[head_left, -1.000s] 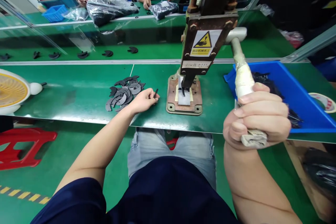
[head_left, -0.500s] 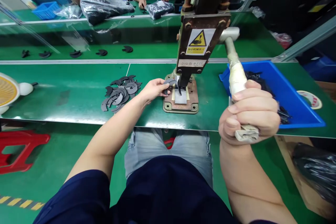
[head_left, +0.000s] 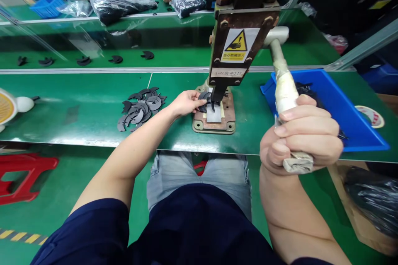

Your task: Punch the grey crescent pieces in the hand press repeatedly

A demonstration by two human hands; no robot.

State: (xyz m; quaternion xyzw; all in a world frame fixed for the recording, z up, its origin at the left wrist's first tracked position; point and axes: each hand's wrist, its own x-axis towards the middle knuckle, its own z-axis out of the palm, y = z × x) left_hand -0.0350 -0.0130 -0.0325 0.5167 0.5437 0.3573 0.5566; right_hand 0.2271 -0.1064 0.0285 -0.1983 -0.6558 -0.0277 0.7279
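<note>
My left hand [head_left: 189, 102] pinches a dark grey curved part [head_left: 203, 97] at the foot of the hand press [head_left: 228, 49]. The part lies against the press's narrow ram, above a small pale metal plate on the press base [head_left: 199, 125]. My right hand [head_left: 306, 136] is wrapped round the taped lever handle [head_left: 285, 87] of the press. Left of the press, a loose pile of similar grey curved parts [head_left: 139, 109] lies on the green table.
A blue bin [head_left: 360, 128] with black pieces stands at the right, beside a roll of tape [head_left: 371, 116]. Several curved parts [head_left: 115, 59] lie along the strip behind. Across the table, two people handle things near plastic bags [head_left: 120, 2].
My left hand has turned the curved part and brought it in against the ram. The view has shifted slightly; my right hand keeps its grip on the lever.
</note>
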